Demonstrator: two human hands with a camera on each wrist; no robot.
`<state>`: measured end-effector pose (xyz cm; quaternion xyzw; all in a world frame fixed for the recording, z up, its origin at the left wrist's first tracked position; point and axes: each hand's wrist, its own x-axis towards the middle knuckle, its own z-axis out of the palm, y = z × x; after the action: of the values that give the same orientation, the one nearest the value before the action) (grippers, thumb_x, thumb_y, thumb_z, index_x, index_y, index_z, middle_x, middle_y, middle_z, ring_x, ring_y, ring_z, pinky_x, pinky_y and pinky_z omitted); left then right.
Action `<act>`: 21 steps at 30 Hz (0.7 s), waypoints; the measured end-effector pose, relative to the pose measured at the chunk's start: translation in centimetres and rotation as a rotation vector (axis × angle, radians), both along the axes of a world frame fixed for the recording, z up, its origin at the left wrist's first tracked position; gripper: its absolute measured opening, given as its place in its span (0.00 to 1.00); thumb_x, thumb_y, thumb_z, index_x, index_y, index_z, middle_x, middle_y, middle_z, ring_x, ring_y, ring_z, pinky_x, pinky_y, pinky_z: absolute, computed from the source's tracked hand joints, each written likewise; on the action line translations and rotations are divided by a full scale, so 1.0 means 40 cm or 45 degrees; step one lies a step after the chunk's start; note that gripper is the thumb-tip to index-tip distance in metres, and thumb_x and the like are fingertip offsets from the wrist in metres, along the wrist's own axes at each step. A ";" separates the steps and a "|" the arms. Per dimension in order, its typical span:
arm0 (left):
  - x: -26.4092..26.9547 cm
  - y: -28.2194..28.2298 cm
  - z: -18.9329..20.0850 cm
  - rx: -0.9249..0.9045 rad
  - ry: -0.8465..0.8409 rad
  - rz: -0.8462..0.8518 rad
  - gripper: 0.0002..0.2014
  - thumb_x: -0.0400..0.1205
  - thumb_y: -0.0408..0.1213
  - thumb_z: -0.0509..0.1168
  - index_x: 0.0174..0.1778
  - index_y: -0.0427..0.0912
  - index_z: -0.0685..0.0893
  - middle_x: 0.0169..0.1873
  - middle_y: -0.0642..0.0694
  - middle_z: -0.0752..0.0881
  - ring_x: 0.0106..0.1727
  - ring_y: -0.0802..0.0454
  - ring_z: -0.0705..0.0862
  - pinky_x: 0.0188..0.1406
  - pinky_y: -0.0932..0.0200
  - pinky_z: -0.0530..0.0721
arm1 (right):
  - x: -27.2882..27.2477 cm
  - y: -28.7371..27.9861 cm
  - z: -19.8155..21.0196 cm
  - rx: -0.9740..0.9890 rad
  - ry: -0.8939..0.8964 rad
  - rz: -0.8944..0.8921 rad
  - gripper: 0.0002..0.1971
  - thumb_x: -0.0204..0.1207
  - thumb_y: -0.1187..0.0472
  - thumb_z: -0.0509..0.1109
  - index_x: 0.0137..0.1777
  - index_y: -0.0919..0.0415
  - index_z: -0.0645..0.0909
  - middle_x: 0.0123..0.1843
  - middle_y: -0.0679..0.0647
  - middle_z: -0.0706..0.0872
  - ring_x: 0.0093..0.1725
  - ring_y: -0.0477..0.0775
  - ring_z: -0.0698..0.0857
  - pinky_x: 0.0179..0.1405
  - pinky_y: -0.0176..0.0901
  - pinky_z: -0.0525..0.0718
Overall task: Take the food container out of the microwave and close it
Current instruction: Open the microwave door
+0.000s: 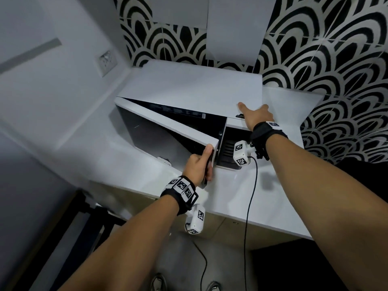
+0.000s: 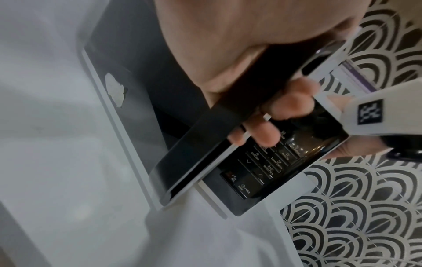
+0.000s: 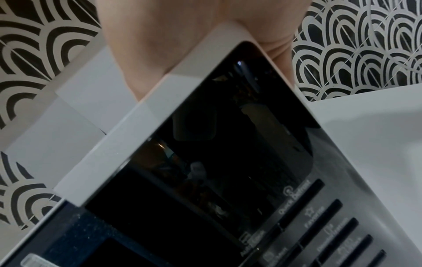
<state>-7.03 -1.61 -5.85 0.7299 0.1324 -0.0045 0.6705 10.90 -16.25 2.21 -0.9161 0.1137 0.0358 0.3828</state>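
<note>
Head view, left to right: grey wall with a socket plate (image 1: 106,62); white glossy countertop (image 1: 279,198); white box-shaped microwave (image 1: 189,85) standing on it against black-and-white scallop-patterned tiles (image 1: 336,59). Microwave door (image 1: 168,127), a flat white-framed panel with dark glass, hinged at its left and standing partly ajar. Left hand (image 1: 198,166) grasps the door's free edge, thumb on the outer face, fingers wrapped round the rim. Right hand (image 1: 257,116) lies on the microwave's top front right corner, thumb stretched out over the top; the other fingers are out of sight here. Both wrists carry black straps with white marker-printed camera blocks; a black cable (image 1: 249,206) hangs from the right one across the counter's front. Food container: not visible in any view; the cavity behind the door is dark and its contents cannot be told. Left wrist view adds what the head view lacks: fingertips (image 2: 262,133) curled over the door's dark inner edge, the glossy black control panel (image 2: 262,171) with rows of labelled rectangular buttons just beyond them, and a torn sticker patch (image 2: 115,89) on the door's face. Right wrist view adds the palm pressed on the white rounded top corner above the panel's black display window (image 3: 228,135); fingers are hidden behind the casing, so their curl cannot be told.
</note>
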 end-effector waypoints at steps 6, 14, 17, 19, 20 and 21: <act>-0.086 0.046 0.057 0.088 0.167 -0.063 0.48 0.78 0.75 0.49 0.25 0.31 0.89 0.30 0.37 0.93 0.46 0.43 0.91 0.70 0.44 0.78 | -0.001 -0.003 0.000 -0.026 0.019 0.006 0.52 0.68 0.24 0.61 0.81 0.64 0.59 0.77 0.66 0.74 0.71 0.70 0.77 0.69 0.60 0.76; -0.187 0.112 0.137 0.365 0.419 0.388 0.49 0.65 0.85 0.53 0.42 0.37 0.89 0.41 0.42 0.93 0.44 0.42 0.90 0.54 0.47 0.87 | -0.006 -0.004 0.006 -0.035 0.024 0.008 0.51 0.71 0.26 0.62 0.81 0.65 0.59 0.77 0.67 0.73 0.73 0.71 0.76 0.70 0.60 0.74; -0.229 0.136 0.158 0.583 0.405 0.473 0.41 0.72 0.77 0.57 0.62 0.43 0.77 0.57 0.44 0.86 0.54 0.42 0.85 0.51 0.50 0.80 | -0.015 -0.001 0.011 -0.038 0.027 0.018 0.51 0.72 0.27 0.62 0.83 0.65 0.57 0.79 0.67 0.71 0.74 0.70 0.74 0.71 0.60 0.72; -0.251 0.152 0.175 0.665 0.299 0.502 0.38 0.77 0.68 0.63 0.74 0.43 0.68 0.66 0.42 0.82 0.63 0.39 0.83 0.55 0.50 0.78 | -0.020 0.001 0.016 -0.033 0.034 0.020 0.52 0.72 0.27 0.62 0.83 0.65 0.56 0.80 0.67 0.70 0.75 0.70 0.74 0.71 0.60 0.72; -0.258 0.160 0.186 0.694 0.247 0.486 0.37 0.80 0.61 0.64 0.80 0.44 0.63 0.71 0.40 0.79 0.68 0.37 0.81 0.60 0.49 0.78 | -0.022 0.000 0.018 -0.028 0.032 0.019 0.52 0.72 0.27 0.63 0.83 0.66 0.56 0.80 0.67 0.70 0.75 0.71 0.74 0.71 0.60 0.72; -0.262 0.170 0.194 0.724 0.229 0.449 0.38 0.82 0.55 0.64 0.84 0.45 0.57 0.76 0.38 0.74 0.72 0.35 0.78 0.65 0.48 0.76 | -0.025 -0.001 0.020 -0.025 0.028 0.020 0.51 0.71 0.27 0.63 0.82 0.66 0.57 0.79 0.68 0.71 0.74 0.71 0.74 0.70 0.60 0.73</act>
<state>-17.51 5.19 1.91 0.8502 0.3110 0.0842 0.4165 9.92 -16.31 3.02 -0.9203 0.1111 0.0477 0.3721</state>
